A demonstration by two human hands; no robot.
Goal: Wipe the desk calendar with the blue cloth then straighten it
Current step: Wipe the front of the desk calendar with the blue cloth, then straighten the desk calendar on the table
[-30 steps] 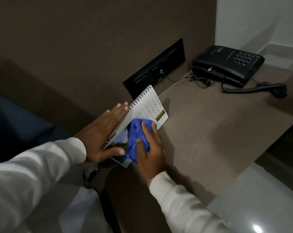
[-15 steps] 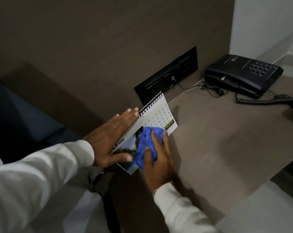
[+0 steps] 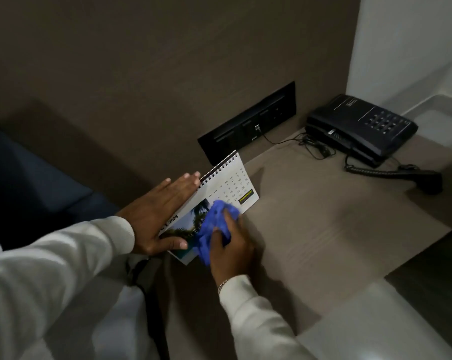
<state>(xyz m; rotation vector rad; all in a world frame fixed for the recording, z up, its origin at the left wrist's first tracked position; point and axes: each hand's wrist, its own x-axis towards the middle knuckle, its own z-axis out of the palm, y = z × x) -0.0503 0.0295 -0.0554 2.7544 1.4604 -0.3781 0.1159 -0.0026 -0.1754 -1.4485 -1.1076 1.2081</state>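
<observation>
A white spiral-bound desk calendar stands tilted at the left end of the brown desk, near the wall. It shows a date grid and a palm-tree photo. My left hand holds its left side, fingers flat along the spiral edge and thumb pressed on the photo. My right hand presses a crumpled blue cloth against the lower front of the calendar, covering part of the photo.
A black socket panel is set in the wall behind the calendar. A black telephone with a coiled cord sits at the desk's back right. A dark blue seat lies to the left.
The cloth and my right hand have slid down and left along the calendar's front, uncovering more of the date grid. My left hand keeps its hold on the calendar.
</observation>
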